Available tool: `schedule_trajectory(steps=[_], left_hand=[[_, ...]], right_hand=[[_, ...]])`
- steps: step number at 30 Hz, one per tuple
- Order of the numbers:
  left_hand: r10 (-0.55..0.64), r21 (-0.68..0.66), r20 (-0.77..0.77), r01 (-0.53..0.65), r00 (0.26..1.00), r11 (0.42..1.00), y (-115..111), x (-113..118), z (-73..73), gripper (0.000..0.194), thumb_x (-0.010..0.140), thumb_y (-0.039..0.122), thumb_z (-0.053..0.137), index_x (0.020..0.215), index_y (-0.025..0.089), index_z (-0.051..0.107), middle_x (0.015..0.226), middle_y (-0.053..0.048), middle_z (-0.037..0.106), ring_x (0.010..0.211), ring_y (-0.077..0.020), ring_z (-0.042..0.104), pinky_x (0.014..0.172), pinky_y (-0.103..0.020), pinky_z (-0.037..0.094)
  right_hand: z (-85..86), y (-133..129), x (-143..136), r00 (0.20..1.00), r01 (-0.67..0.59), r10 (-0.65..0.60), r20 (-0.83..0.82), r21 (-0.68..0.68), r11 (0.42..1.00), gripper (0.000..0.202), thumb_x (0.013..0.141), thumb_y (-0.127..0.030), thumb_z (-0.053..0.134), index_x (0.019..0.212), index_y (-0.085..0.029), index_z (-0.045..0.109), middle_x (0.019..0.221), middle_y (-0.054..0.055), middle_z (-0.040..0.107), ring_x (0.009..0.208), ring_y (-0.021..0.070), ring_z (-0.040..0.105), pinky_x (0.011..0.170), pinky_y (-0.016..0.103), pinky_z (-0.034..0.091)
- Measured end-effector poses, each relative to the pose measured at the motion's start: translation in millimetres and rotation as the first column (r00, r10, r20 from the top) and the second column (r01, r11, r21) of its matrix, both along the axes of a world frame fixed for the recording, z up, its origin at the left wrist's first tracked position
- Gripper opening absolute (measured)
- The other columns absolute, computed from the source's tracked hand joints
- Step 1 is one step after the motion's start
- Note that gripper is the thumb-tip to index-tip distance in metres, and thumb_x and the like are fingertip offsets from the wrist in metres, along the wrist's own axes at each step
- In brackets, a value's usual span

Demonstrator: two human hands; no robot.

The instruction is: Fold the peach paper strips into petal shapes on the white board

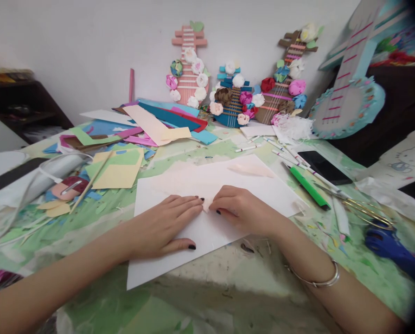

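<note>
A large white sheet of paper [165, 262] lies at an angle on the table in front of me. My left hand [170, 218] rests flat on it, fingers stretched out and pointing right. Close to those fingertips, my right hand [240, 208] is curled in a pinch on a small piece of pale pink thin paper [206, 204]; the fingers hide part of it. Another pale pink thin paper piece [252, 170] lies on the sheet's far right part. A silver bangle [327, 278] is around my right wrist.
Colored paper scraps [148, 123] are heaped at the back left. Decorated cardboard guitars [189, 79] lean on the wall. To the right are a green utility knife [308, 188], a phone [324, 167], scissors [363, 208], a blue-handled tool [390, 243] and several white pens.
</note>
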State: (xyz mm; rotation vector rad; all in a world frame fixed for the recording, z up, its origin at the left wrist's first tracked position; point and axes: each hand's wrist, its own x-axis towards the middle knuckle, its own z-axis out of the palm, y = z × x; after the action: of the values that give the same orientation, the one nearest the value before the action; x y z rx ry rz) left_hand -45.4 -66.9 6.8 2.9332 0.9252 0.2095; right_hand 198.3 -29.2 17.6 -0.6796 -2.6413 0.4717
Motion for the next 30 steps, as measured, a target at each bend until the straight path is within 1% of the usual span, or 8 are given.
schedule_trajectory(steps=[4,9,11,13,17,20,24,30], left_hand=[[-0.027,0.0,-0.002,0.027,1.0,1.0,2.0,-3.1,-1.6,0.061,0.091,0.051,0.043,0.142,0.018,0.032,0.144,-0.014,0.039,0.133,-0.0291,0.035,0.108,-0.044,0.027],[-0.04,-0.023,0.019,0.041,0.999,0.999,2.3,-6.4,-3.7,0.063,0.091,0.05,0.045,0.143,0.019,0.029,0.146,-0.014,0.037,0.134,-0.0285,0.034,0.109,-0.044,0.026],[-0.015,-0.043,0.038,0.017,0.999,0.999,3.2,-6.3,-5.2,0.06,0.091,0.048,0.045,0.143,0.02,0.03,0.147,-0.012,0.035,0.135,-0.0284,0.031,0.11,-0.044,0.026],[0.056,-0.083,0.092,-0.049,0.994,0.995,6.8,-4.2,-6.0,0.051,0.094,0.041,0.042,0.14,0.02,0.034,0.145,-0.011,0.038,0.133,-0.0265,0.033,0.108,-0.043,0.029],[0.267,-0.209,0.249,-0.217,0.931,0.954,25.0,5.4,-3.3,0.034,0.093,0.024,0.04,0.125,0.018,0.047,0.122,-0.01,0.056,0.114,-0.0214,0.049,0.094,-0.038,0.042],[0.357,-0.335,0.339,-0.243,0.87,0.91,42.2,12.1,1.1,0.024,0.084,0.02,0.052,0.108,0.018,0.057,0.097,-0.004,0.064,0.091,-0.0179,0.057,0.081,-0.032,0.046],[0.346,-0.463,0.362,-0.156,0.865,0.873,55.6,15.9,5.0,0.011,0.082,0.02,0.054,0.088,0.017,0.063,0.082,-0.001,0.063,0.074,-0.0131,0.056,0.066,-0.024,0.043],[0.354,-0.495,0.36,-0.144,0.863,0.857,59.7,18.7,4.3,0.01,0.08,0.022,0.057,0.084,0.017,0.064,0.075,0.001,0.062,0.067,-0.0116,0.053,0.062,-0.023,0.041]], right_hand=[[0.7,-1.2,-0.5,0.999,-0.033,0.032,0.004,0.018,0.999,0.029,0.079,-0.001,0.047,0.089,-0.018,0.069,0.091,0.008,0.066,0.09,0.0184,0.056,0.079,0.032,0.045],[0.6,-1.9,-1.6,0.999,-0.032,0.032,0.014,0.024,0.999,0.032,0.078,0.001,0.046,0.093,-0.018,0.068,0.092,0.008,0.065,0.089,0.0185,0.056,0.079,0.032,0.046],[1.0,-2.3,-2.0,0.999,-0.038,0.037,0.026,0.031,0.999,0.033,0.078,0.001,0.046,0.092,-0.018,0.069,0.092,0.008,0.065,0.089,0.0184,0.055,0.079,0.032,0.046],[1.5,-2.6,-2.5,0.999,-0.044,0.043,0.032,0.036,0.998,0.033,0.078,0.001,0.046,0.092,-0.018,0.069,0.092,0.008,0.065,0.09,0.0188,0.055,0.079,0.032,0.046],[2.1,-3.4,-3.6,0.999,-0.039,0.039,0.026,0.033,0.999,0.032,0.077,0.001,0.046,0.092,-0.016,0.069,0.098,0.009,0.064,0.095,0.0196,0.053,0.08,0.032,0.047],[1.9,-4.1,-3.8,0.999,-0.051,0.051,0.02,0.006,0.999,0.034,0.077,0.003,0.045,0.093,-0.016,0.068,0.1,0.009,0.064,0.097,0.0186,0.055,0.083,0.032,0.047],[2.0,-5.7,-3.3,0.998,-0.056,0.056,0.036,-0.002,0.998,0.03,0.079,0.0,0.046,0.092,-0.016,0.068,0.1,0.009,0.064,0.097,0.0188,0.056,0.084,0.032,0.047],[4.7,-8.4,-4.0,0.996,-0.053,0.052,0.068,0.014,0.999,0.029,0.08,0.0,0.045,0.089,-0.017,0.067,0.098,0.009,0.064,0.097,0.019,0.056,0.083,0.032,0.047]])
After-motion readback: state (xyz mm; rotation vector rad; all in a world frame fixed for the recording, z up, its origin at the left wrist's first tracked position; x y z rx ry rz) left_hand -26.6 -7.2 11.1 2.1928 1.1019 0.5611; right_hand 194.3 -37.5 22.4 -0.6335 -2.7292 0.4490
